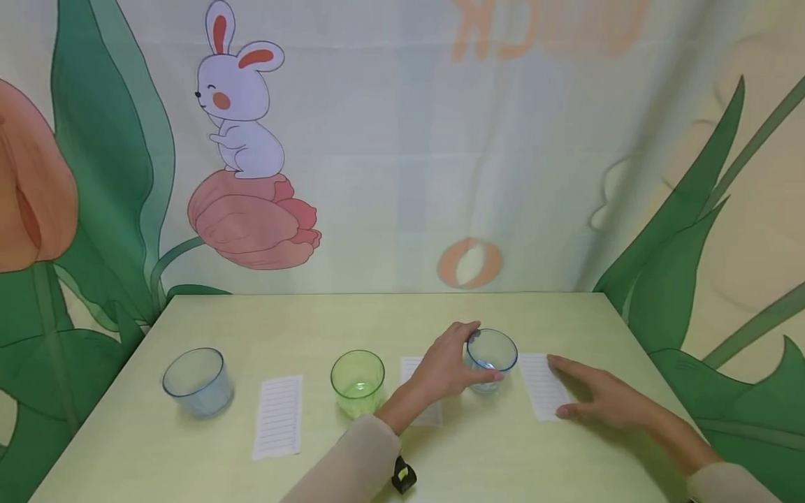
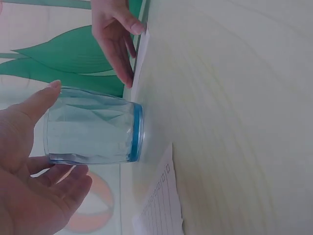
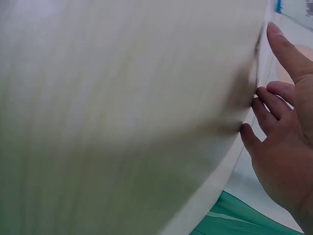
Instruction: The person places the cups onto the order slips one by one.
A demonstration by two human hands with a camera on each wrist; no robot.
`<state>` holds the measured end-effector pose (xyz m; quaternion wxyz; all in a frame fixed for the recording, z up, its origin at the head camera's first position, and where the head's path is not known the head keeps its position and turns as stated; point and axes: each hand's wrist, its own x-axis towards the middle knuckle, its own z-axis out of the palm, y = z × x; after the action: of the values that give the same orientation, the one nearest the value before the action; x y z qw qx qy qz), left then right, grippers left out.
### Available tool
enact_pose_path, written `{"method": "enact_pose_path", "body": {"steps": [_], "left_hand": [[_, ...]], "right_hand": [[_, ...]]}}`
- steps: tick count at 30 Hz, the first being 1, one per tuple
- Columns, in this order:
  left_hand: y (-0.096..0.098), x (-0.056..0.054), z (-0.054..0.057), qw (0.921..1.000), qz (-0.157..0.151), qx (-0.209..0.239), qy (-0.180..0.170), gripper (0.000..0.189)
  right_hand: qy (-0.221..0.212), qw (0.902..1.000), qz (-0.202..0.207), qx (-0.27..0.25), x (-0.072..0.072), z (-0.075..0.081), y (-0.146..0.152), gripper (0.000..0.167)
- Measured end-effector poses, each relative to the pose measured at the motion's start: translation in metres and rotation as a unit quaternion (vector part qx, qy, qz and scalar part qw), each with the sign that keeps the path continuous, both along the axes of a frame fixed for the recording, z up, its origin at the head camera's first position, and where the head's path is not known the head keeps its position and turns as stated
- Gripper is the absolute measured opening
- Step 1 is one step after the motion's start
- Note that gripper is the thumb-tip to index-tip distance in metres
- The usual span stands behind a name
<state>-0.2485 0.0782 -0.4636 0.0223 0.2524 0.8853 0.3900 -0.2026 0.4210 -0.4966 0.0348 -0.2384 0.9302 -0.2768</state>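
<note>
My left hand holds a clear bluish glass cup near its rim, thumb on the near side and fingers on the far side. In the left wrist view this cup has a thick blue base close to the tabletop, with the thumb and fingers on opposite sides of it. To its right lies a lined paper slip. My right hand rests at that slip's right edge, its fingers extended and thumb apart. Low over the table in the right wrist view, the right hand has its fingertips at the surface.
Left of my left hand stands a green glass cup, and a second bluish glass cup is at the far left. One lined slip lies between them. Another slip is partly hidden under my left wrist. A printed curtain hangs behind the table.
</note>
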Motion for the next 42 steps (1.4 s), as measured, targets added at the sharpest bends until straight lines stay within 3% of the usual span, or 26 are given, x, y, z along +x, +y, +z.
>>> {"method": "enact_pose_path", "body": {"steps": [3, 12, 18, 23, 31, 42], "left_hand": [[0.002, -0.002, 0.0, 0.9999, -0.012, -0.002, 0.001, 0.093], [0.013, -0.005, 0.003, 0.9995, -0.01, -0.011, 0.027, 0.09], [0.045, -0.006, 0.006, 0.9986, -0.022, 0.027, 0.039, 0.09], [0.074, -0.003, -0.001, 0.9978, -0.028, 0.048, 0.035, 0.09], [0.095, 0.006, -0.013, 0.9984, -0.011, 0.045, 0.032, 0.093], [0.109, 0.013, -0.013, 0.9983, -0.004, 0.04, 0.042, 0.088]], "right_hand": [[0.007, 0.9998, -0.006, 0.015, 0.003, -0.003, 0.002, 0.094], [-0.014, 0.9997, -0.018, 0.001, 0.001, -0.009, 0.001, 0.094], [-0.034, 0.9982, -0.049, 0.005, 0.002, -0.004, 0.004, 0.093], [-0.045, 0.997, -0.062, -0.01, 0.002, -0.005, 0.004, 0.093], [-0.053, 0.9963, -0.02, -0.064, 0.0, -0.012, -0.001, 0.089], [-0.071, 0.9942, -0.026, -0.077, -0.001, -0.013, 0.005, 0.088]]}}
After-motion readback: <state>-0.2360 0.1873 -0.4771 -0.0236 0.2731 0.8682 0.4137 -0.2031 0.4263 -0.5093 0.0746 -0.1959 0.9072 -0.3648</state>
